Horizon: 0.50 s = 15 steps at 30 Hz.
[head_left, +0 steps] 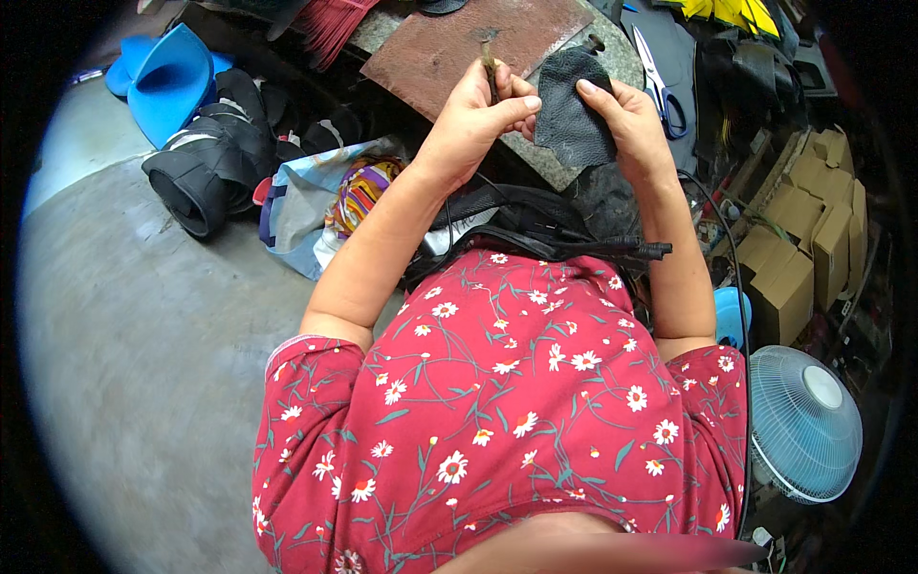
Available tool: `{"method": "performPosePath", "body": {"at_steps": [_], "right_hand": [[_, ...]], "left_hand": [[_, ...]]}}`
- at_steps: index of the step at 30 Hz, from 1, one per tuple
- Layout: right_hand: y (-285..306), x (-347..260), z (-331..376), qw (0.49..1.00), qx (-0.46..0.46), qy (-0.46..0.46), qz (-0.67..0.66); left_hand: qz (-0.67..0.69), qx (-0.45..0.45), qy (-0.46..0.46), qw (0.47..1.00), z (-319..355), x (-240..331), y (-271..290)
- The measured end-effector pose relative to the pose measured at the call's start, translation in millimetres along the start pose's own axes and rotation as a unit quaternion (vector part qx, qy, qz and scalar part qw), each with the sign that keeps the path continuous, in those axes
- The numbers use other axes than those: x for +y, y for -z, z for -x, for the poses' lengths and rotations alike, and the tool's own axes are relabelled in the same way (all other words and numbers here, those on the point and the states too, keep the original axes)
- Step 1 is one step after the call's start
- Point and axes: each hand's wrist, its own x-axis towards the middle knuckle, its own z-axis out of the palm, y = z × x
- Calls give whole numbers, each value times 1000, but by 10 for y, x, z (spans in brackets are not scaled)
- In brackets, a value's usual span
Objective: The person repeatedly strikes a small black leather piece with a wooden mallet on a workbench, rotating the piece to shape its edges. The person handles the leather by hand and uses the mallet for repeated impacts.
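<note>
Saw flat black pebbled leather-like piece pinched in right hand, above speckled grey tabletop. Judged light, supple, grippy; best held by its edges. Found left hand closed on slim tan-tipped dark stick, just beside.

The left hand covers most of the brush, whose tip is too small to make out clearly. The black leather piece hides most of the fingers of the right hand; whether the left fingertips touch its edge cannot be told. The upper edge cuts off the red strips and yellow pieces. A forearm partly covers the patterned cloth. A shape along the lower edge is blurred.
</note>
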Motion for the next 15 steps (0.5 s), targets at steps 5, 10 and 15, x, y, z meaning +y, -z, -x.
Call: {"method": "performPosePath", "body": {"at_steps": [5, 10, 15], "right_hand": [[22, 12, -9, 998, 57, 20, -19], [240, 129, 44, 954, -107, -39, -276], [156, 252, 213, 957, -168, -108, -212]], "left_hand": [[15, 29, -34, 999, -24, 43, -50], [76, 66, -78, 992, -55, 67, -120], [46, 94, -112, 988, -97, 16, -151]]}}
